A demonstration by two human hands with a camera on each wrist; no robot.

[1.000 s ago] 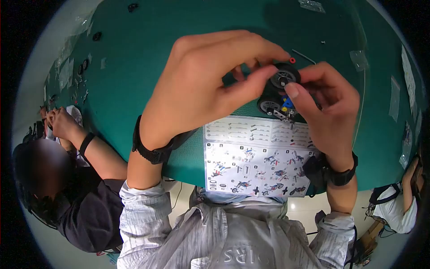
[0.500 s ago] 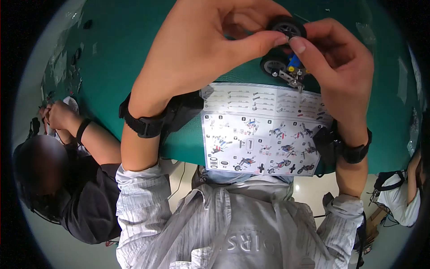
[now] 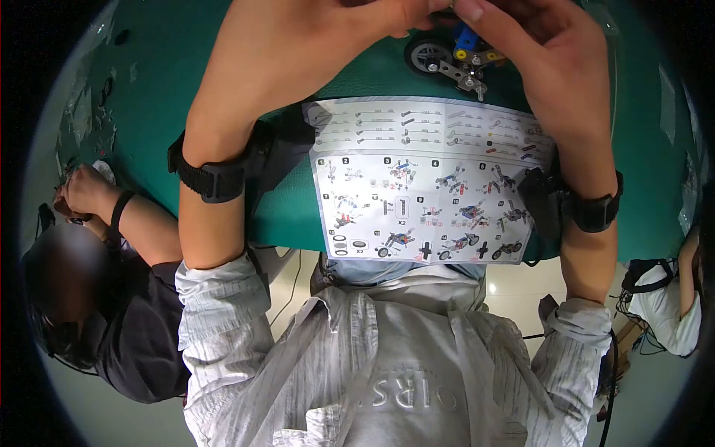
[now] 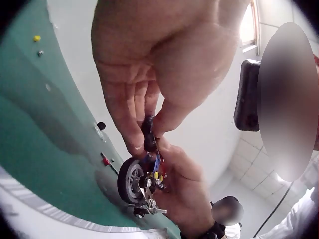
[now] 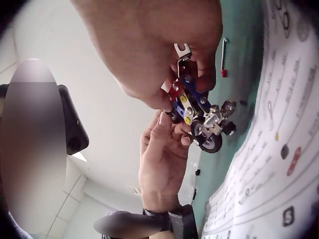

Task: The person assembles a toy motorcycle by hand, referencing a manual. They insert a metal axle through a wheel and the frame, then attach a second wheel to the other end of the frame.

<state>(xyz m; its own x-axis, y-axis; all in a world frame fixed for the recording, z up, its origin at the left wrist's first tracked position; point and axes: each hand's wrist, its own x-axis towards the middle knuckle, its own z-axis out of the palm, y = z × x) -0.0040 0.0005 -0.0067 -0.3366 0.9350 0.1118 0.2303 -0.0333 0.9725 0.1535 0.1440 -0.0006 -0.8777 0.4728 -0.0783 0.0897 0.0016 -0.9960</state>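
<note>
A small model motorcycle (image 3: 469,56) of metal strips, blue and red parts, yellow pieces and bolts is held up over the green table near the top edge of the head view. My right hand (image 3: 562,82) grips its frame between thumb and fingers. Pinched by my left hand (image 3: 290,59) is a black wheel (image 4: 148,130) at one end of the model, mostly covered by the fingers. The other wheel (image 4: 130,180), black with a grey spoked hub, shows freely beside metal brackets. In the right wrist view, the left thumb (image 5: 159,130) meets the model close to the right fingertips.
A printed instruction sheet (image 3: 424,179) lies at the table's near edge. A thin rod (image 5: 224,52) and a red piece (image 5: 224,73) lie beyond the hands. Small wheels (image 3: 105,91) and loose parts are at the left; another person (image 3: 149,231) sits there.
Both hands and the model have shifted toward the top of the head view, partly out of frame, as the instruction sheet also appears higher. The left thumb and fingers stay at the wheel.
</note>
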